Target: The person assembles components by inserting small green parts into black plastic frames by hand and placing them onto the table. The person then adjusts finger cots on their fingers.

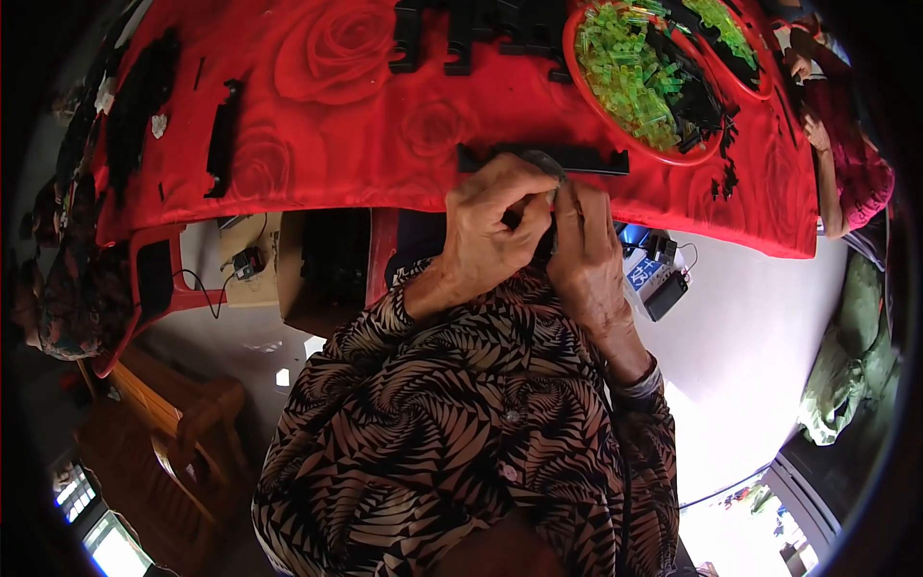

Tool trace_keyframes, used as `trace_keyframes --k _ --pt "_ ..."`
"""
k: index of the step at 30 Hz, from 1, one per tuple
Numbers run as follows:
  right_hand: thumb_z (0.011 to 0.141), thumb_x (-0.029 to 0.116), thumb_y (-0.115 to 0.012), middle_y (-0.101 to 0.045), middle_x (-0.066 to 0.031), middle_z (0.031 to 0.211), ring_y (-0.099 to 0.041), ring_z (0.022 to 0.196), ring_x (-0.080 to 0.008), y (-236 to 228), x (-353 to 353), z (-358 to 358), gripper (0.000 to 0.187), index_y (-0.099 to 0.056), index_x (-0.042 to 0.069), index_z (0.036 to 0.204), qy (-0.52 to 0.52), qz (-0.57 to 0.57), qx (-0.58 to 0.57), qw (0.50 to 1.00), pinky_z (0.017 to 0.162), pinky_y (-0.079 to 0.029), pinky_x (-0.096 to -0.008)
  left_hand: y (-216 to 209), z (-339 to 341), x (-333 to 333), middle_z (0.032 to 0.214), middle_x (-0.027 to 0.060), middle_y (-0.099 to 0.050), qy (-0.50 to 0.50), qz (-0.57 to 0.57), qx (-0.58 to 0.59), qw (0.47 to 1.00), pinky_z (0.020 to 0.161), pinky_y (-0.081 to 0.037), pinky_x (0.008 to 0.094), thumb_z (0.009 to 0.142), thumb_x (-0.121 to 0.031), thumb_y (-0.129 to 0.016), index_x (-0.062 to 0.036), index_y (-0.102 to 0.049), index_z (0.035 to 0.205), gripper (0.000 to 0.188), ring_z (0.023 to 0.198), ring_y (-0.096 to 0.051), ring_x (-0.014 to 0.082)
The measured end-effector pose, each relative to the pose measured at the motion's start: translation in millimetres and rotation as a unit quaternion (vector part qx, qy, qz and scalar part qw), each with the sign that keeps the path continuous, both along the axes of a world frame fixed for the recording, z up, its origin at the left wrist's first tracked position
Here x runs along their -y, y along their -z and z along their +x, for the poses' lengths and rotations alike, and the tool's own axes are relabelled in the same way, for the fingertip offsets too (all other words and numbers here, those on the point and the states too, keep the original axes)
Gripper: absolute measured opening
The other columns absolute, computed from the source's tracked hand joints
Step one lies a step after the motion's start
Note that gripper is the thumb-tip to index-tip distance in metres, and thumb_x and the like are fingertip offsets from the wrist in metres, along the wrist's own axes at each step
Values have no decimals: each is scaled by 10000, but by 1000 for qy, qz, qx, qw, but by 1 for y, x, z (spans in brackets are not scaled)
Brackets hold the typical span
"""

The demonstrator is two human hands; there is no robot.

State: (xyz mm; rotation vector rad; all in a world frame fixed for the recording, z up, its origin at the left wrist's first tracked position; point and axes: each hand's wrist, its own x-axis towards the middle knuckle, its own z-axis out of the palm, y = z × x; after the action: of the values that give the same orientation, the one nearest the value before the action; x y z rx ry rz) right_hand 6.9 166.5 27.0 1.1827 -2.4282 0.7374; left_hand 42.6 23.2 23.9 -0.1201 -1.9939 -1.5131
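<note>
My left hand (pixel 490 216) and my right hand (pixel 588 255) meet at the near edge of the table, fingertips bent in together. A dark grey piece (pixel 545 163) shows at their fingertips; its shape is mostly covered, so I cannot make out what it is. Both hands are closed in a pinch around that spot. Just beyond them a long black plastic strip (pixel 591 161) lies on the red cloth, its middle partly hidden behind my left hand. Whether my fingers touch the strip is unclear.
A red rose-patterned cloth (pixel 341 120) covers the table. A red basin (pixel 574 72) holds small translucent green pieces and black parts, with a second basin (pixel 766 85) beyond. Black parts (pixel 452 38) lie at the far side, another strip (pixel 223 139) at left. A co-worker (pixel 856 163) sits at right.
</note>
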Motion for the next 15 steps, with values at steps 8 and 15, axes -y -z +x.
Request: trace_keyframes --k 8,15 --pt "731 -5 -569 -540 -174 1025 -573 947 -319 -15 3 -2 679 -455 53 1397 38 247 110 962 763 -540 -392 -5 -5 12 881 145 -653 -35 -122 -59 990 559 -534 269 759 131 -619 36 -665 940 211 703 -666 212" --pt "832 254 -631 -291 -94 1501 -356 1357 -276 -7 16 -8 817 -238 51 1518 -340 -422 634 551 1125 -289 -356 -5 -6 8 848 120 -649 -74 -73 -122 987 569 -510 255 738 123 -676 30 -645 896 187 690 -648 182"
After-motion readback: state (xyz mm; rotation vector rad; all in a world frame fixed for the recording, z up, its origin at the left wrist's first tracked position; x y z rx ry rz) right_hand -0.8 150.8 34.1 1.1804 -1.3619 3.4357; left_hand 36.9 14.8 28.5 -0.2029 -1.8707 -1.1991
